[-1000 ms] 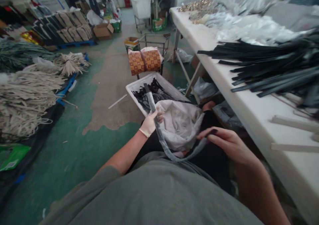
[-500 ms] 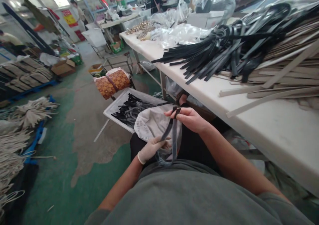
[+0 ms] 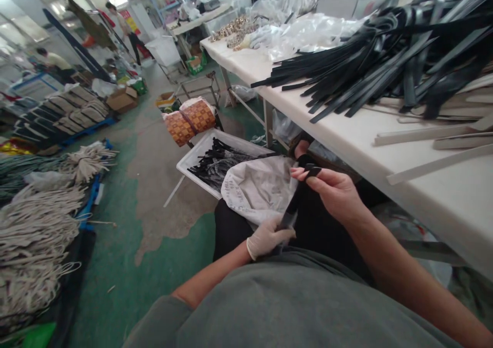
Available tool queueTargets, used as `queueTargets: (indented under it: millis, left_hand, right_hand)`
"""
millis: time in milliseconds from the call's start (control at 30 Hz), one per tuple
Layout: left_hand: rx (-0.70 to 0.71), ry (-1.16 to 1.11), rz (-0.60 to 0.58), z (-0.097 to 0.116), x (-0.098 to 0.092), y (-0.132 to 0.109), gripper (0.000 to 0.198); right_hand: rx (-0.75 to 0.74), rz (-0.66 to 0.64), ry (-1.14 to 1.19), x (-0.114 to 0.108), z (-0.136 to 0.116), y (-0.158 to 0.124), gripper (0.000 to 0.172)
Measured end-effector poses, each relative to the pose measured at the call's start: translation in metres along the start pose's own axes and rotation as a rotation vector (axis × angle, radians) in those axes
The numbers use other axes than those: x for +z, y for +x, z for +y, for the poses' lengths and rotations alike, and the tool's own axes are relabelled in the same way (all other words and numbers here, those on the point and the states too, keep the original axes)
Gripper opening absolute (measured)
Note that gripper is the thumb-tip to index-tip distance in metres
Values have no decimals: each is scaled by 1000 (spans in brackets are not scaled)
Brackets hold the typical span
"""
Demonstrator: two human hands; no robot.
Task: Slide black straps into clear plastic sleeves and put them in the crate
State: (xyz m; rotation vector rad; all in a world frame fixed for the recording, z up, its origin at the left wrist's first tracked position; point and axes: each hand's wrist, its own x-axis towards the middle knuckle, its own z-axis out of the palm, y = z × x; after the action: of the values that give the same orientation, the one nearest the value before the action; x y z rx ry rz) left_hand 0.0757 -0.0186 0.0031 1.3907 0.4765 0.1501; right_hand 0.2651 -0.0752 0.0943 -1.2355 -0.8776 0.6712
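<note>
Between my two hands runs a dark strap, its lengths lying close together. My right hand is bare and pinches the strap's upper ends between thumb and fingers. Lower down, near my waist, my left hand in a pale glove is closed around the strap's other part; the lower end is mostly hidden. A whitish cloth with small printed marks covers part of my lap beneath the strap. Just beyond it, a white tray holds many loose black strips.
On the white-topped table to my right lie black straps, beige strips and plastic bags. A checkered roll stands past the tray. Bundled cords lie at the left. Other people are farther off.
The strap hung as an open loop with two separate lengths; now these lie together, pulled straighter between my hands. My view has shifted left, so both hands appear farther right.
</note>
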Motion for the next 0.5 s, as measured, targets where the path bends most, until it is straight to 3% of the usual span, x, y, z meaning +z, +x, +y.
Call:
queueTargets:
  millis: [133, 267, 367, 500]
  left_hand:
    - [-153, -205, 233, -32, -39, -2, 55]
    - [-221, -268, 536, -37, -108, 11, 48]
    - [-266, -278, 716, -17, -166, 34, 38]
    - [-89, -285, 829, 37, -239, 85, 35]
  right_hand:
    - [137, 37, -243, -40, 12, -7, 22]
    - [374, 80, -449, -80, 34, -15, 38]
    - [381, 186, -445, -87, 54, -6, 35]
    - [147, 422, -330, -70, 75, 48, 20]
